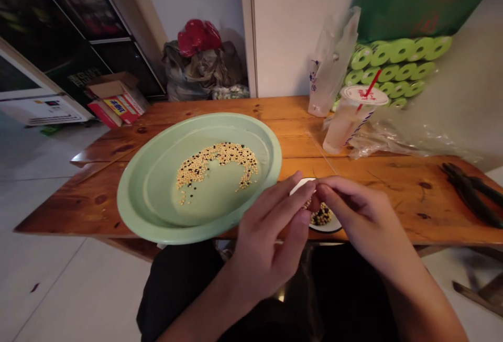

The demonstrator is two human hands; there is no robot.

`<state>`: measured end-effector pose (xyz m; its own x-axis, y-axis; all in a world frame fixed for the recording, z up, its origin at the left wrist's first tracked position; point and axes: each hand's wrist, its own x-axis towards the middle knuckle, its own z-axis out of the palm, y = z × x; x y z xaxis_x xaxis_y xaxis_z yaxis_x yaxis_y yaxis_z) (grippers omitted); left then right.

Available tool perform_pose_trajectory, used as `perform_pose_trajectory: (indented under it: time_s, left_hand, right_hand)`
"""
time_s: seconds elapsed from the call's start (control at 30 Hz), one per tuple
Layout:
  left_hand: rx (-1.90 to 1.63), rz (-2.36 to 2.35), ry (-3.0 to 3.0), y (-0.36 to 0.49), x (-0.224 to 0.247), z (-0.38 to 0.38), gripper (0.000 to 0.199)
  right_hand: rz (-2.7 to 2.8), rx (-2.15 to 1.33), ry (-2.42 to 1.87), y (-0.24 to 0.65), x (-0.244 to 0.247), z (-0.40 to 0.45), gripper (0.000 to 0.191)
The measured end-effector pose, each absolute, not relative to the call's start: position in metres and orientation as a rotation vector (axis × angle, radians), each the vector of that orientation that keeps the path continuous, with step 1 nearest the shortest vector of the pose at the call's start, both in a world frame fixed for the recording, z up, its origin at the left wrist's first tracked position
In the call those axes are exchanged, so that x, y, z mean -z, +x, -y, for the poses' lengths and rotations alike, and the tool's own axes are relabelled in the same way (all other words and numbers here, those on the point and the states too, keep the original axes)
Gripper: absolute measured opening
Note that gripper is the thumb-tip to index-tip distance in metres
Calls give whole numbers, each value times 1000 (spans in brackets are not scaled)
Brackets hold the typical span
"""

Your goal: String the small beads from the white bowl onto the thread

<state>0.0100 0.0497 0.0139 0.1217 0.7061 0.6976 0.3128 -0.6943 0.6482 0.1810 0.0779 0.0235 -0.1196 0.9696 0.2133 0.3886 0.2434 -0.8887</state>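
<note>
Left fingers: on our left hand [263,237] they reach over the small bowl, the thumb lower than the forefinger; we cannot tell whether the tips clamp anything.
Right fingers: on our right hand [365,219] the thumb and forefinger tips lie close together beside the left fingertips; overlap hides whether they meet or pinch a bean.
White bowl: right under our fingers, partly hidden by them, smooth and round with a thin dark rim [334,223].
Beans in the bowl: small, rounded yellow and black ones [323,215], heaped just below our fingertips.
Green basin: left of our fingers, a wide, matte, pale-green oval [204,208] with a rolled lip.
Beans in the basin: a curved band of pale yellow beans speckled with black ones [230,154], a few strays at its ends.
Counter: glossy orange-brown wood planks with dark knots [298,148], beyond and to both sides of our fingers.
Drink cup: ahead and right of our fingers, translucent and tapered [341,130], with a red straw [373,83] through its lid.
Plastic: a tall translucent bag [332,64] stands behind the cup; crinkled clear film [393,138] lies right of it.
Pliers: far right of our fingers, dark handles spread [473,190].
</note>
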Motion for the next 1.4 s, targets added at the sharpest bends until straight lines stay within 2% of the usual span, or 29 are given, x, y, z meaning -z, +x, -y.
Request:
perform_pose_trajectory:
  time_s: [0.07,0.13,0.17,0.23,0.37,0.5,0.63,0.83,1.4]
  left_hand:
    - [-1684,-1138,1915,-8,-38,-46,30]
    - [-1606,-1350,1852,-36,-60,-59,19]
    - [-1470,-1452,1944,-51,-67,-73,16]
    - [-871,-1612,2204,-84,-68,-111,28]
    - [-362,-1563,2348,-134,-24,-193,18]
    - [-129,-1546,2458,-153,29,-230,29]
    - [-30,-1616,2503,-155,55,-239,31]
    - [33,-1726,2459,-153,68,-260,33]
    - [203,-1642,2174,-151,50,-281,34]
  right_hand:
    - [1608,-814,-1318,181,-20,-79,18]
    - [1536,-803,-1349,181,-17,-80,19]
    - [1508,-803,-1350,180,-15,-80,18]
    - [1498,-800,-1332,177,-12,-82,14]
    - [1566,-793,-1304,172,-9,-86,13]
    - [1570,-761,-1335,171,-6,-91,15]
    - [1566,-738,-1358,173,-4,-93,14]
    - [1575,-735,-1337,171,-5,-91,15]
    - [1579,-701,-1318,172,0,-95,13]
